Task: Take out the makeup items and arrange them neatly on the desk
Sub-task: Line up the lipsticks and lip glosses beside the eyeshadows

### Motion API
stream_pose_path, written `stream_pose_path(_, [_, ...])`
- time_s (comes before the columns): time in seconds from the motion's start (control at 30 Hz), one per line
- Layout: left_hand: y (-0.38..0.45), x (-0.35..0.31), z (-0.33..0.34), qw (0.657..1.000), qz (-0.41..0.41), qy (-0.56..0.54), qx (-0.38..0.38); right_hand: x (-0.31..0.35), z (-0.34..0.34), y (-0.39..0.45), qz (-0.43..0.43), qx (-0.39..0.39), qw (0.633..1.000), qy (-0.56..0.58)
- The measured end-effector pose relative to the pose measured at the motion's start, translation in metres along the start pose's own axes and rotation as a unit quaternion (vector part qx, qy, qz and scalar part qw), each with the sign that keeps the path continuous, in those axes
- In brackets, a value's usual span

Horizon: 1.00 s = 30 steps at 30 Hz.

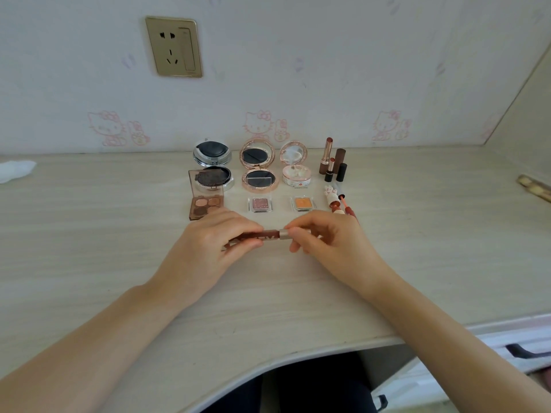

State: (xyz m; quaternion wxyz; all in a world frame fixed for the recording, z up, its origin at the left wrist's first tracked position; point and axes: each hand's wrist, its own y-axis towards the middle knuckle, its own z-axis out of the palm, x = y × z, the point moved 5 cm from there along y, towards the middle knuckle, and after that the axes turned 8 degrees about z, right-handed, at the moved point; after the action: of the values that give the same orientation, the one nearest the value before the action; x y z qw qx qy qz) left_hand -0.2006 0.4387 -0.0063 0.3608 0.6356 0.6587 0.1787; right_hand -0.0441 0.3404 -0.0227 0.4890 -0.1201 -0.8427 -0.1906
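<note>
Above pale woodgrain desk (89,234), left hand (208,242), right hand (325,242), glossy brown cylindrical tube (269,234)

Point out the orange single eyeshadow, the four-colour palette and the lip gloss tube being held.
orange single eyeshadow (302,203), head view, centre of the orange pan.
four-colour palette (206,205), head view, middle of the four pans.
lip gloss tube (269,234), head view, dark barrel between the hands.

Three open compacts (258,166) behind three palettes (259,204) on the desk (89,234), lipsticks (332,163) at right.
</note>
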Motion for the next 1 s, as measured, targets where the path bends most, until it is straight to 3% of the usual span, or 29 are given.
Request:
stream_pose_path(0.33, [-0.001, 0.002, -0.001, 1.0, -0.005, 0.003, -0.008, -0.005, -0.004, 0.002, 0.056, 0.006, 0.993, 0.106])
stream_pose_path(0.53, [-0.002, 0.004, -0.001, 1.0, -0.012, 0.006, -0.009, -0.006, -0.004, 0.002, 0.051, 0.0, 0.995, 0.086])
stream_pose_path(0.7, [-0.002, 0.006, -0.002, 1.0, -0.013, 0.007, -0.024, -0.005, -0.013, 0.002, 0.071, -0.031, 0.977, 0.199])
stream_pose_path(1.0, [-0.002, 0.003, -0.002, 0.998, 0.007, 0.013, -0.057, -0.004, -0.027, 0.004, 0.106, -0.086, 0.947, 0.291])
